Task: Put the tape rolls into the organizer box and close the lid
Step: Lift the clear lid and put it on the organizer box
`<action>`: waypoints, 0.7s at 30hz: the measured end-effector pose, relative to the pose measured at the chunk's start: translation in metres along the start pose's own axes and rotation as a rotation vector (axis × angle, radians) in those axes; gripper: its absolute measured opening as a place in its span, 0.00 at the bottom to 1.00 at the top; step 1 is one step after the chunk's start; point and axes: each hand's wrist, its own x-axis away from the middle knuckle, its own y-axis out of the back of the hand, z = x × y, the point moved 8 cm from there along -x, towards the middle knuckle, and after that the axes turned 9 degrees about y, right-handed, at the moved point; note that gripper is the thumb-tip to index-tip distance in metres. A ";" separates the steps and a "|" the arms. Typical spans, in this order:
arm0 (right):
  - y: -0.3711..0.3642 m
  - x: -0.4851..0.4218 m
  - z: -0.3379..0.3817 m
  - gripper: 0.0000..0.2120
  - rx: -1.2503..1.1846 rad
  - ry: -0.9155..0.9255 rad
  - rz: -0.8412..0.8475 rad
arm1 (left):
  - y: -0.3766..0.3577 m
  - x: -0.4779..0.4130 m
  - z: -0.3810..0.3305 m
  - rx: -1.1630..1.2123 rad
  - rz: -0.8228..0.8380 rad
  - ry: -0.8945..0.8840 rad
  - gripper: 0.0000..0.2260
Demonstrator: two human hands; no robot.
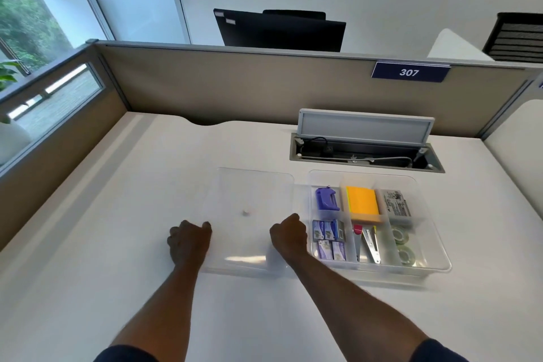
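Note:
The clear organizer box (435, 261) stands open on the white desk, right of centre. Two clear tape rolls (404, 244) lie in its front right compartment. The clear lid (249, 194) lies flat on the desk just left of the box. My left hand (189, 241) grips the lid's left edge near the front, fingers curled. My right hand (289, 233) is closed on the lid's right side, next to the box's left wall.
The box also holds a purple tool (326, 199), orange sticky notes (362, 204), staple boxes (329, 239), a grey pack (395, 204) and metal clips (368, 244). An open cable hatch (364, 150) sits behind it. A beige partition (235, 82) bounds the desk.

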 end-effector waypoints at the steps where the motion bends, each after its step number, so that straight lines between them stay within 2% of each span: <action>1: 0.001 0.000 0.003 0.17 -0.019 0.012 -0.010 | 0.006 -0.006 0.001 0.029 0.007 0.007 0.23; 5: 0.007 -0.005 0.023 0.15 -0.088 0.076 -0.039 | 0.042 -0.015 -0.009 0.156 -0.048 0.085 0.24; 8: 0.015 -0.016 0.038 0.13 -0.173 0.129 -0.008 | 0.068 -0.015 -0.042 0.234 -0.051 -0.003 0.22; 12: 0.042 -0.033 0.051 0.03 -0.208 0.217 0.031 | 0.095 0.001 -0.090 0.441 -0.031 -0.157 0.18; 14: 0.057 -0.042 0.054 0.11 -0.197 0.233 0.093 | 0.106 0.010 -0.112 0.454 -0.069 -0.216 0.18; 16: 0.076 -0.048 0.055 0.14 -0.250 0.252 0.117 | 0.114 0.018 -0.131 0.454 -0.116 -0.259 0.17; 21: 0.131 -0.057 0.049 0.12 -0.689 0.243 0.009 | 0.121 0.056 -0.177 0.420 -0.306 -0.424 0.13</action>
